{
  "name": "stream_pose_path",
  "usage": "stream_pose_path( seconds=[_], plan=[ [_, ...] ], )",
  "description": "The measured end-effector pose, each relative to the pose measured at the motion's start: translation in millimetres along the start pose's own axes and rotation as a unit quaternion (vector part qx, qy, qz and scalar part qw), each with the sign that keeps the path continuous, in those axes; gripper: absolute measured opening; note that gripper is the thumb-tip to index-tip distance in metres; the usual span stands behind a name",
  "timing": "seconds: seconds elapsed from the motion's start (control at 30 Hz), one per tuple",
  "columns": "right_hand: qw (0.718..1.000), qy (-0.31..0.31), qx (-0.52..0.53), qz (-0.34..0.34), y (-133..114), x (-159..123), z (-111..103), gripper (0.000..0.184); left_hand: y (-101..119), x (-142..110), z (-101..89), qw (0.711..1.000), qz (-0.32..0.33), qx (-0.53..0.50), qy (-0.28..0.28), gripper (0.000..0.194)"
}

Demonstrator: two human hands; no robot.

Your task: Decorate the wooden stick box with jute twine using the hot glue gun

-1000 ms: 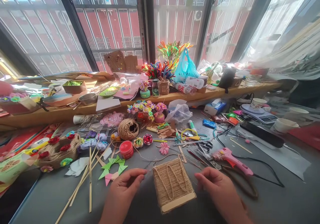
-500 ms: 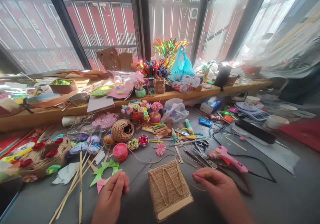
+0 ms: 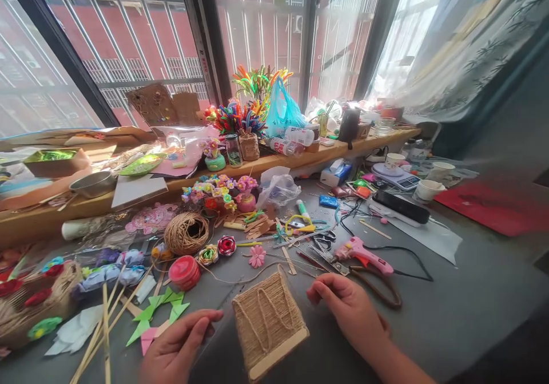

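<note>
Fingertips curled in on both hands, to either side of a twine-wrapped block

In the head view, we keep the thumb and fingers of our left hand drawn together, and those of our right hand bent inward. We cannot tell whether either grasps a fine strand or nothing. Neither hand touches the block, which rests on the grey table between them, perhaps so that both can reach it and its face stays in sight.

That face carries a zigzag of cord over tight rows, with a pale wooden strip along the near edge. A loose strand curves behind the block, and the twine ball sits farther back on the left, likely out of the way of our fingers. The pink glue gun lies beyond our right hand, within easy reach, we judge (its dark cable loops off to the right). Beside our left hand lies a folded-paper ring.
</note>
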State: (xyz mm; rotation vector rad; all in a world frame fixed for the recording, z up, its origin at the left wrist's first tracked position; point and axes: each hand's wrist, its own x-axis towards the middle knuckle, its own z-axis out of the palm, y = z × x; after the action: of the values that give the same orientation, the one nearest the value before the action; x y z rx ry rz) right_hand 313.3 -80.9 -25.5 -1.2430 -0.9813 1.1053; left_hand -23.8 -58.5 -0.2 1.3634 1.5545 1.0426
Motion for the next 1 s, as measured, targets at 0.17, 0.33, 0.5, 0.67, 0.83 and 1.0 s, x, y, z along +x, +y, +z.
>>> stream_pose_path(
  seconds=[0.17,0.33,0.5,0.67,0.83,1.0],
  plan=[
    [0.997,0.006,0.060,0.053,0,-4,0,0.043,9,-4,6.9,1.000,-0.025,-0.016,-0.008,0.058],
    [0.975,0.032,0.179,0.127,-17,-17,-2,0.040,14,-13,10.0,0.998,0.001,-0.057,0.011,0.059],
    [0.944,0.009,0.280,0.174,-46,-36,-2,0.032,33,-27,5.4,0.998,0.042,-0.047,0.015,0.045],
    [0.944,-0.080,0.295,0.127,-63,-54,14,0.033,63,-45,4.9,0.989,0.125,-0.070,-0.025,0.031],
    [0.965,-0.063,0.241,0.080,-73,-54,26,0.032,90,-65,7.6,0.956,0.268,-0.072,-0.100,0.023],
    [0.988,0.107,0.073,-0.080,-90,-57,-5,0.028,100,-77,-2.3,0.940,0.320,-0.039,-0.115,0.021]
  ],
)
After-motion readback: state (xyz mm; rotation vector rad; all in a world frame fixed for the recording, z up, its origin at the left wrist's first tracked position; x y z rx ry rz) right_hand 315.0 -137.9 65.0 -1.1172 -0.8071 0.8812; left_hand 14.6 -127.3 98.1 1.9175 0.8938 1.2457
